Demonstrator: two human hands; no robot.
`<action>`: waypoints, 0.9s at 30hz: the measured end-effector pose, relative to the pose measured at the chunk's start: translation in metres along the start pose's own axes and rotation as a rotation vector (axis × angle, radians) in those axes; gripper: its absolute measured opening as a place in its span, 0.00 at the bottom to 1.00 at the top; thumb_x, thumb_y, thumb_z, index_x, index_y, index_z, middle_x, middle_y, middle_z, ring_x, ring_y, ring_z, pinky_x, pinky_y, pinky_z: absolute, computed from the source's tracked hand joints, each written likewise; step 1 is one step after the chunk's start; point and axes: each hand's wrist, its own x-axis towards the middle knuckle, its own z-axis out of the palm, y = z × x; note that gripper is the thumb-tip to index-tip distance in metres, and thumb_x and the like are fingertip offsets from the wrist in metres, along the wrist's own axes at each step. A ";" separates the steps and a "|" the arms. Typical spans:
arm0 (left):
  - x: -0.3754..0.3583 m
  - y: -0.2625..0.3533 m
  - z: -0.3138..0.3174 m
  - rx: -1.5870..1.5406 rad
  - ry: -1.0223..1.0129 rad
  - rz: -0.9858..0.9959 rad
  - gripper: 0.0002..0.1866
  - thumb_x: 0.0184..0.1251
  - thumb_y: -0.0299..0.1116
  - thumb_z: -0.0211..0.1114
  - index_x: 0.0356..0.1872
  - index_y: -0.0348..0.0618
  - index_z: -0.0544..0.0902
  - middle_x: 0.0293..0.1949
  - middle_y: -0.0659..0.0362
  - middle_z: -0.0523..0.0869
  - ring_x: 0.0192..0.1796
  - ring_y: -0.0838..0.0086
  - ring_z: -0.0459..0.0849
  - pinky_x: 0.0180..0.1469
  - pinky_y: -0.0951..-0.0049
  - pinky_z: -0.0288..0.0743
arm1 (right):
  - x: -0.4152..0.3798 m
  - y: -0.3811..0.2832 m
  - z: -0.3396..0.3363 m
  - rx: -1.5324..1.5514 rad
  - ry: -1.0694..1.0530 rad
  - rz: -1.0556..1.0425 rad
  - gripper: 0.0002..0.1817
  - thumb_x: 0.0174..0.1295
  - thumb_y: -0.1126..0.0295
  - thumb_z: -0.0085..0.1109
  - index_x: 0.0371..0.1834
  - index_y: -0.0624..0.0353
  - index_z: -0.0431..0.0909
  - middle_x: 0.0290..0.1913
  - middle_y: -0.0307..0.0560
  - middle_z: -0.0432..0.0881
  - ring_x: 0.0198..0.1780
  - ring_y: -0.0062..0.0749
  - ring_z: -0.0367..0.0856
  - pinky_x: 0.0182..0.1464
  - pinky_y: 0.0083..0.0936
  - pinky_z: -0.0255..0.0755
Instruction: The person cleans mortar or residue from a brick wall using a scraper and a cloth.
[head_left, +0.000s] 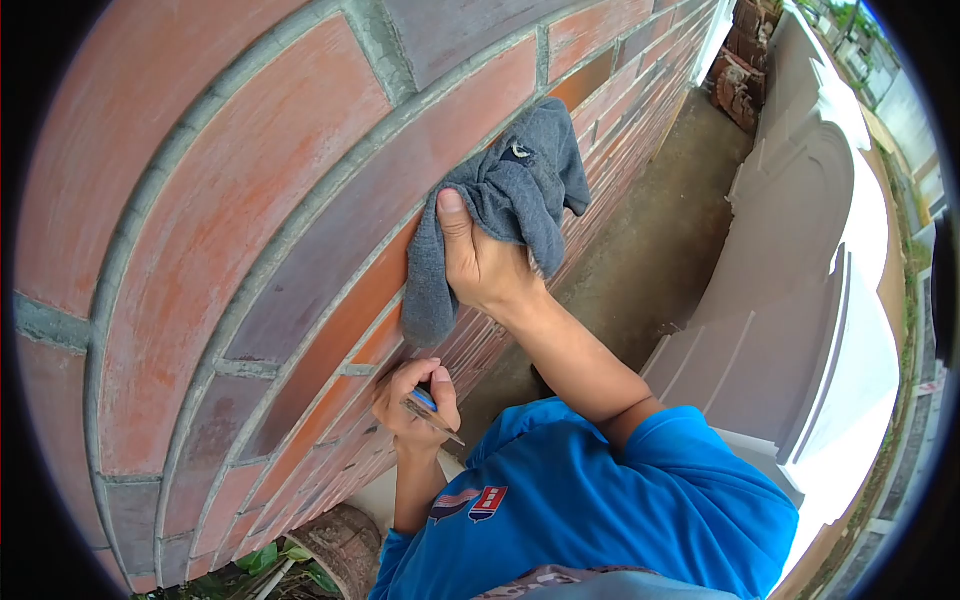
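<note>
My right hand (490, 265) is closed round a bunched dark grey cloth (525, 185) and presses it against the brick wall (290, 130). The thumb lies on the cloth's near side; the other fingers are mostly hidden. Lower down, close to the wall, my left hand (412, 400) is curled round a small tool (432, 412) with some blue on it and a thin metal blade. The blade points down and to the right, away from the bricks. Grey mortar joints (225, 345) run between the red, orange and purplish bricks.
A narrow concrete path (650, 240) runs beside the wall. Along its other side stands a white and grey boundary wall (790, 260). Stacked reddish pieces (738, 85) lie at the far end. Green leaves (280, 560) and a round brown pot-like object (345, 545) are at the bottom.
</note>
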 end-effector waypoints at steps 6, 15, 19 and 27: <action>-0.001 -0.002 -0.003 0.002 -0.014 0.016 0.09 0.51 0.20 0.64 0.35 0.37 0.80 0.22 0.56 0.83 0.19 0.69 0.80 0.26 0.73 0.76 | -0.001 -0.006 0.004 0.030 0.117 0.068 0.20 0.75 0.62 0.43 0.32 0.67 0.76 0.30 0.54 0.76 0.34 0.45 0.74 0.47 0.38 0.66; -0.002 -0.003 -0.003 -0.016 -0.026 0.022 0.09 0.51 0.20 0.63 0.36 0.37 0.80 0.22 0.56 0.82 0.19 0.69 0.81 0.26 0.73 0.76 | 0.002 -0.002 0.002 -0.030 0.113 0.095 0.21 0.76 0.61 0.41 0.36 0.69 0.76 0.35 0.59 0.76 0.40 0.50 0.75 0.51 0.39 0.65; -0.001 -0.004 -0.001 -0.007 -0.038 0.048 0.09 0.51 0.19 0.63 0.36 0.37 0.80 0.22 0.56 0.82 0.20 0.69 0.81 0.26 0.73 0.76 | 0.003 0.005 0.000 -0.160 0.131 -0.114 0.21 0.76 0.60 0.41 0.35 0.68 0.75 0.37 0.59 0.76 0.43 0.52 0.73 0.54 0.42 0.62; -0.001 -0.004 0.002 -0.003 -0.043 0.017 0.08 0.52 0.21 0.63 0.35 0.37 0.79 0.24 0.55 0.83 0.22 0.66 0.83 0.27 0.71 0.77 | 0.013 0.002 -0.008 -0.112 0.075 0.316 0.24 0.76 0.58 0.40 0.32 0.68 0.75 0.33 0.55 0.78 0.36 0.40 0.77 0.41 0.36 0.70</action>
